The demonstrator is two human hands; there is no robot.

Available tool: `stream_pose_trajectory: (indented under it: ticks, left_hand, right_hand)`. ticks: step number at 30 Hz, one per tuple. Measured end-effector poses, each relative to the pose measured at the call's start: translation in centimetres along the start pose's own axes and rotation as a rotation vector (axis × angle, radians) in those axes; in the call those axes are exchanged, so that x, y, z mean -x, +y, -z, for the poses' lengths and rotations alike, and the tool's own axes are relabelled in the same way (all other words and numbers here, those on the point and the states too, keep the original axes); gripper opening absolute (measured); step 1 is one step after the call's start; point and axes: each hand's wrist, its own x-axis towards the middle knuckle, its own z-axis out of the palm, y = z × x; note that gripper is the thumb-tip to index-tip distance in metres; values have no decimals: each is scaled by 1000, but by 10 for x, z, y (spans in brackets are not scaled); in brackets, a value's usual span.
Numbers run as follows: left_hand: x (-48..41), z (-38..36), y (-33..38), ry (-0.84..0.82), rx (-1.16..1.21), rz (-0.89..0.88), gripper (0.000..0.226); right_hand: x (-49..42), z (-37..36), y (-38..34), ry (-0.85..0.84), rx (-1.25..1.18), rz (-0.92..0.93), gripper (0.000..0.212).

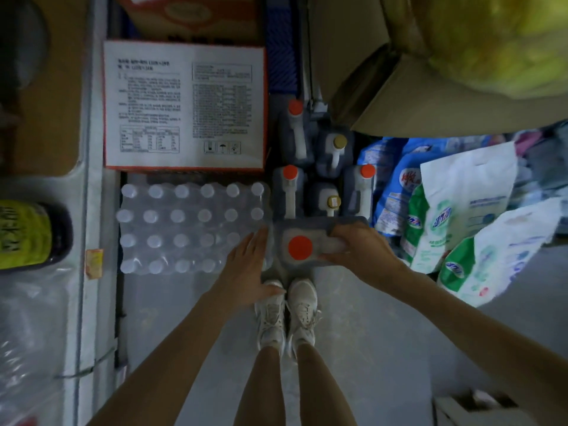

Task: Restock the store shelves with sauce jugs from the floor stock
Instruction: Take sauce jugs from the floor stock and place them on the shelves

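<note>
**Item in hand:** sauce jug, dark body, red cap, near end of the floor stock, just beyond the person's shoes
- Right hand: fingers curled round the pale handle, gripping
- Left hand: flat, fingers straight, at the jug's left side; holds nothing
- Whether the base is clear of the floor cannot be told

**Handling advice (judgement):** a full jug will likely be heavy and swing from one handle. Bring the left palm under or against the body, lift straight up, and keep the cap uppermost on the way to the shelf at left

**Containers:**
- Floor stock, far of the held jug: five jugs upright and close-packed, three red caps, two gold, dark contents
- Shrink-wrapped pack, left: clear bottles with white caps, in rows
- Printed carton, far left: closed, contents unseen
- Detergent bags, right: sealed, leaning in a pile
- Shelf, left: one dark bottle with a yellow label
</note>
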Motion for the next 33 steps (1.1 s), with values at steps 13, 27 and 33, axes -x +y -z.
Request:
stream_pose_trajectory:
  ticks: [13,27,33]
  left_hand:
    - [24,144,85,254,353,-101,93]
    - [137,286,192,708,600,-265,91]
    - [203,342,234,821,877,-382,81]
  right_hand:
    - [48,176,-107,90,-191,149,25]
    - [113,343,-227,297,-283,337,19]
    - [166,404,-302,412,-219,479,39]
